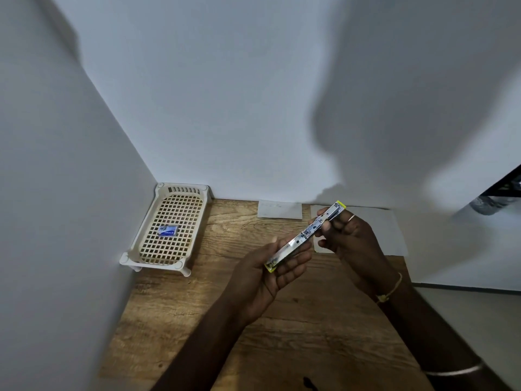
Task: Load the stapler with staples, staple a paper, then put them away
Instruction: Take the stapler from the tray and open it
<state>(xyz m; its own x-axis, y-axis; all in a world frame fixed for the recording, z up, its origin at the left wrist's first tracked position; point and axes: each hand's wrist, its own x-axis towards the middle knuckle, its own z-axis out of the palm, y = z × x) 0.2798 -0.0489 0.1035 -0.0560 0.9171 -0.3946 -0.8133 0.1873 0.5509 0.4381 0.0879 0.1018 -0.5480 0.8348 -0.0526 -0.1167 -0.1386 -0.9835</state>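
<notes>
A yellow and metal stapler (306, 235) is swung fully open into one long line above the wooden table. My left hand (270, 273) holds its lower half, thumb and fingers curled round the sides. My right hand (342, 234) grips the upper half near the yellow tip. A small blue staple box (168, 230) lies in the cream plastic basket (146, 251) at the left wall. A white sheet of paper (386, 232) lies flat on the table, partly hidden behind my right hand.
The wooden table (248, 328) sits in a corner between a left wall and a back wall. A smaller white card (280, 209) lies against the back wall. The table's right edge drops to a pale floor.
</notes>
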